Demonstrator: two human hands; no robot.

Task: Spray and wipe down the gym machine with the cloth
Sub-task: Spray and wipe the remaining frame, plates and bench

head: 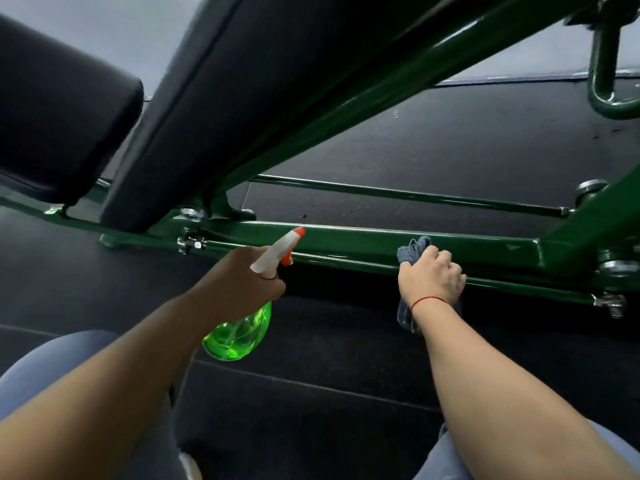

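My right hand (431,277) curls round the cloth (412,249), pressing it on the lower frame bar (346,237), toward its right end. My left hand (242,277) grips the spray bottle (239,332). I judge the wiping to be mid-course; I cannot tell which areas are finished.

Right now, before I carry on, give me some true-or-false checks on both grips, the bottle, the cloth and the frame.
1. The left grip holds the bottle. True.
2. The bottle is blue. False: it is clear green, with a white and orange spray head.
3. The right grip holds the cloth against the green frame. True.
4. The cloth lies loose on the floor. False: it is bunched in the right grip, up at the frame.
5. The nozzle points back at the person. False: it points away, toward the frame.
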